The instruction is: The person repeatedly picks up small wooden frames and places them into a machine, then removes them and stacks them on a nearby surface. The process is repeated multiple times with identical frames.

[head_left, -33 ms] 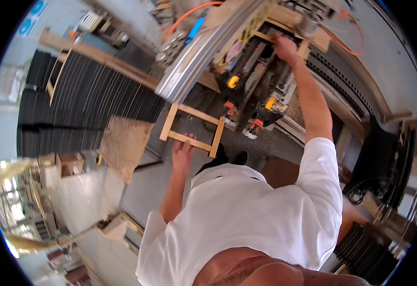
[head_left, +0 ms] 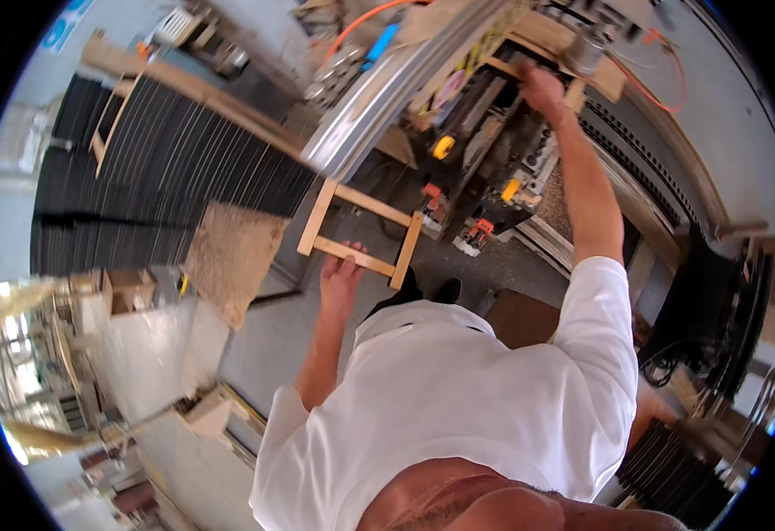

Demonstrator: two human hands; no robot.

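My left hand (head_left: 340, 271) is closed round the near rail of a small, pale wooden frame (head_left: 374, 205). This frame has two side pieces joined by two crossbars, and it hangs in front of my body. My right arm reaches far ahead into a machine (head_left: 471, 146) with metal rails and yellow and orange clamps. There my right hand (head_left: 542, 87), its fingers curled, grips the near side of a second wooden frame (head_left: 502, 66) on the machine bed. The hand hides part of that frame, and its fingertips are hard to make out.
Close above the left frame juts the end of a metal beam (head_left: 343, 142). A long stack of black-edged panels (head_left: 188, 155) stands at left, beside a rough brown board (head_left: 237, 257). A motor-like cylinder (head_left: 586, 53) is just right of my right hand. Orange hoses (head_left: 670, 97) curve nearby.
The view has shifted slightly, so the machine appears a little farther right. Both hands keep their places on the wooden frames.
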